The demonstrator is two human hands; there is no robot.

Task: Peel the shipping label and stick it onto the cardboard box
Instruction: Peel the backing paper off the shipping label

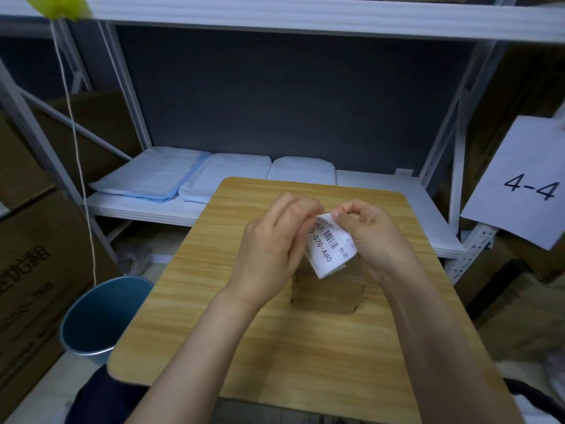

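A white shipping label (330, 249) with a barcode and the print "070-A80" is held up above the table between both hands. My left hand (272, 249) grips its left edge. My right hand (370, 237) pinches its top right corner with thumb and fingertips. Below the label, a small brown cardboard box (328, 293) lies flat on the wooden table (214, 332), partly hidden by my hands and the label.
A blue bin (101, 316) stands on the floor left of the table. Behind the table a white shelf (382, 209) holds folded white and blue cloths (171, 179). Large cartons (33, 270) are stacked at left. A sheet marked "4-4" (526, 185) hangs at right.
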